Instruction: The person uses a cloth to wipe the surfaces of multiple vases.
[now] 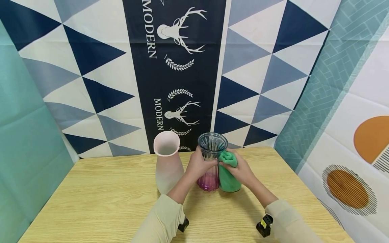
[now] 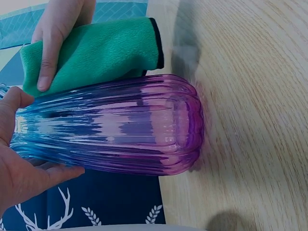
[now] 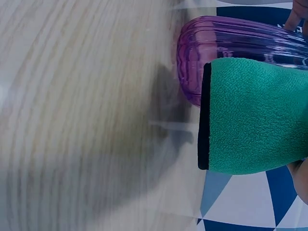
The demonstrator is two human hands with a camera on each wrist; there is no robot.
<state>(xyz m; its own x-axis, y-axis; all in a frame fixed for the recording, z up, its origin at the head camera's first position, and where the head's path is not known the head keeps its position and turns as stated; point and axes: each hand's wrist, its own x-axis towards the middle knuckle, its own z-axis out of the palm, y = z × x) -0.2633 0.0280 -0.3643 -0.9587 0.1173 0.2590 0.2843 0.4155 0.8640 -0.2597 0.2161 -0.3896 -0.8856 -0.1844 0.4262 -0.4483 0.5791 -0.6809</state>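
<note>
A ribbed glass vase [image 1: 208,180], blue at the rim and pink-purple at the base, stands on the table. My left hand [image 1: 199,164] grips it below the flared rim, thumb and fingers around the neck. On its right side my right hand [image 1: 242,168] holds a folded green cloth [image 1: 228,177] with a dark edge, close against the glass. In the left wrist view the cloth [image 2: 103,53] lies along the vase [image 2: 120,127], with a right-hand finger over it. The right wrist view shows the cloth [image 3: 260,115] covering part of the vase [image 3: 202,53].
A tall pale pink-and-white vase [image 1: 168,168] stands left of my left forearm. The wooden table [image 1: 106,192] ends at a wall hanging [image 1: 182,74] with triangles and deer heads. More fabric hangs at the left and right.
</note>
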